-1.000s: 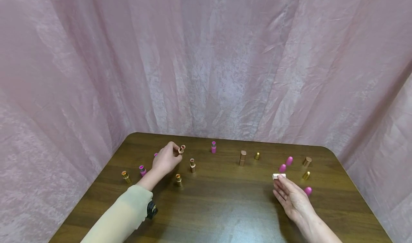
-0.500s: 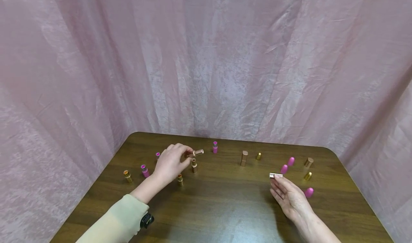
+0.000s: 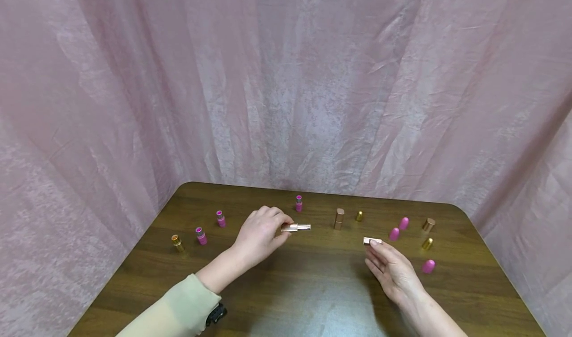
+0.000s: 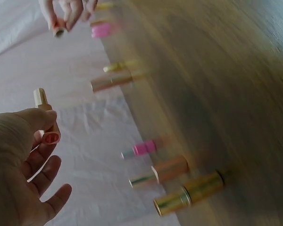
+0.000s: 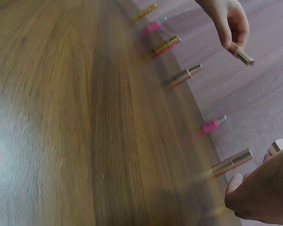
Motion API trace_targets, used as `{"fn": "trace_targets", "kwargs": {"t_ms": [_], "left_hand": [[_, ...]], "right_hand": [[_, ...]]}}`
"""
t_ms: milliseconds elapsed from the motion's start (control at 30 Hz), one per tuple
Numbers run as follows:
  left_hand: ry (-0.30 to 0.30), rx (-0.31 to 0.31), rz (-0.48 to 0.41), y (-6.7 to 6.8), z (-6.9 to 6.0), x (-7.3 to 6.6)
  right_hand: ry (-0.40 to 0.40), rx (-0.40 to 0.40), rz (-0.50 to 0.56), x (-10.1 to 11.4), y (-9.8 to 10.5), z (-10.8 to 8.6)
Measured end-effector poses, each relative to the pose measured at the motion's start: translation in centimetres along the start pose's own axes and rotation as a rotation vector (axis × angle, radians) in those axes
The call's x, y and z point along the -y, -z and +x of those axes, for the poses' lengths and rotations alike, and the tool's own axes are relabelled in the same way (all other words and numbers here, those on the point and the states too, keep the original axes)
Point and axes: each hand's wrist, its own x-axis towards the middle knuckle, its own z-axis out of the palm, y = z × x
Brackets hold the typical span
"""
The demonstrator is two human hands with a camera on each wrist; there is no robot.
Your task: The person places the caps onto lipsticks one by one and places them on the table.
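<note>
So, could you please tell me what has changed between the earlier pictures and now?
The left hand has moved to its right with the rose-gold lipstick base, turning it sideways, its silver end toward the right hand. The right hand has shifted slightly left with its cap. Neither let go; the pink bases and pink caps look unmoved.

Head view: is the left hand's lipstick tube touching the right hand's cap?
No, the left hand holds the tube clear of the cap, with table visible between.
</note>
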Motion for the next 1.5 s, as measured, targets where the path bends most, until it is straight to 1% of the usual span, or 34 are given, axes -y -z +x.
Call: {"fn": "trace_targets", "kwargs": {"t_ms": [100, 200, 367, 633, 767, 1033, 1300, 1500], "left_hand": [[-0.033, 0.007, 0.015, -0.3, 0.2, -1.0], [-0.052, 0.013, 0.031, -0.6, 0.4, -1.9], [-0.041, 0.028, 0.038, -1.3, 0.7, -2.8], [-0.03, 0.061, 0.06, -2.0, 1.2, -4.0], [-0.029, 0.073, 0.054, -2.3, 1.4, -4.3], [-0.043, 0.071, 0.046, -2.7, 1.6, -4.6], [-0.031, 0.072, 0.035, -3.0, 1.7, -4.7], [-0.019, 0.088, 0.017, -3.0, 1.8, -5.0]], "right_hand": [[0.006, 0.013, -0.007, -0.3, -0.8, 0.0], [0.008, 0.018, -0.006, -0.5, -1.6, 0.0], [0.011, 0.006, 0.012, -1.0, -2.8, 0.1], [0.013, 0.016, 0.02, -1.8, -4.3, 0.1], [0.016, 0.027, 0.014, -2.0, -4.8, 0.0], [0.018, 0.042, -0.004, -2.3, -5.2, -0.1], [0.011, 0.044, 0.002, -2.6, -5.5, 0.1], [0.005, 0.051, 0.006, -2.9, -6.0, 0.1]]}}
